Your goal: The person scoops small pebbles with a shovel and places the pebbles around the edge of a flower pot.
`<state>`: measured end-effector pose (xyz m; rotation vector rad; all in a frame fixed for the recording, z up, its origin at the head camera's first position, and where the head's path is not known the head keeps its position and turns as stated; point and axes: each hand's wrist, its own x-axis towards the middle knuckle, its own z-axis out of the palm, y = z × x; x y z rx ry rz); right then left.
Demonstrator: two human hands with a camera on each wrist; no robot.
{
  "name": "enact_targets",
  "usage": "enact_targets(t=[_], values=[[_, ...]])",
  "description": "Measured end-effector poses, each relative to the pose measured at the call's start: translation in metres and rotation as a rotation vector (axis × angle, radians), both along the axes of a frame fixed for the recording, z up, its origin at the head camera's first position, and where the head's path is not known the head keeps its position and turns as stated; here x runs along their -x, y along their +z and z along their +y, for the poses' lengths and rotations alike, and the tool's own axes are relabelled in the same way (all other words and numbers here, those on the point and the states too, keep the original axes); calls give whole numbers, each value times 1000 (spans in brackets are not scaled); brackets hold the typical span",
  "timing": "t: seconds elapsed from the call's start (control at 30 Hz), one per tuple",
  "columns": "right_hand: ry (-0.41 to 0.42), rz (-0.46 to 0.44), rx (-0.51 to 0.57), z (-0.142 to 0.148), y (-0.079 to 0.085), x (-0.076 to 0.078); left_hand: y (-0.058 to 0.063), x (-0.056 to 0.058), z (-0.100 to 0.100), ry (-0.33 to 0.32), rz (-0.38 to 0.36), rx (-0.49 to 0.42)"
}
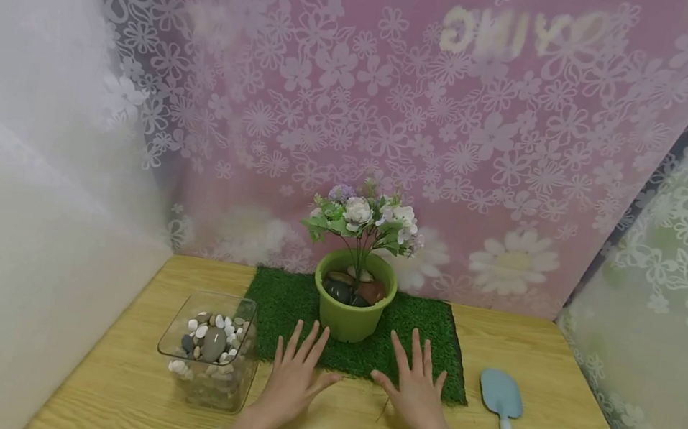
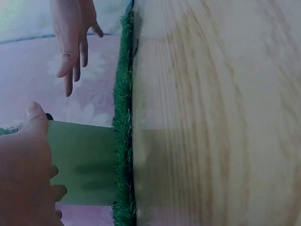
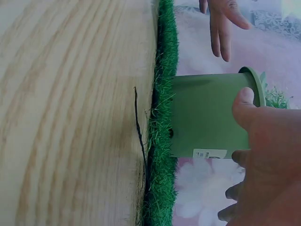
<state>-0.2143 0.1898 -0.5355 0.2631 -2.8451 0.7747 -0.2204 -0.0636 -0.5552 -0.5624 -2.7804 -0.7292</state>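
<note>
A green flowerpot [image 1: 351, 320] stands upright on a mat of artificial grass [image 1: 420, 326]. White and lilac flowers [image 1: 360, 213] rise from it, and large stones [image 1: 371, 291] lie inside around the stems. My left hand [image 1: 294, 375], fingers spread, is in front of the pot on its left side. On the pot's right front side, my right hand [image 1: 416, 391] is spread in the same way. Both hold nothing. In the right wrist view the pot [image 3: 207, 115] shows a white label [image 3: 209, 153] low on its wall, beside the fingers of my right hand [image 3: 273, 160].
A clear square container [image 1: 215, 400] of pebbles [image 1: 213, 344] stands at the left. To the right lies a light blue trowel [image 1: 504, 424] on the wooden table [image 1: 578, 419]. Flower-patterned curtain [image 1: 333, 97] hangs behind. A dark thread [image 3: 138, 127] lies near the mat's front edge.
</note>
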Motion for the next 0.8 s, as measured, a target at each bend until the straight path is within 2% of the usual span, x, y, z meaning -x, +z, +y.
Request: enact_targets(t=[0.2, 0.33, 0.57, 0.8], values=[[3, -94, 108, -3, 20, -4, 16, -4, -5, -72, -96, -143], [2, -107, 165, -4, 27, -4, 32, -8, -7, -93, -97, -242], [11, 34, 246, -10, 38, -4, 64, -11, -5, -105, -57, -383], [63, 166, 321, -22, 53, -4, 89, -11, -8, -125, 83, -449]])
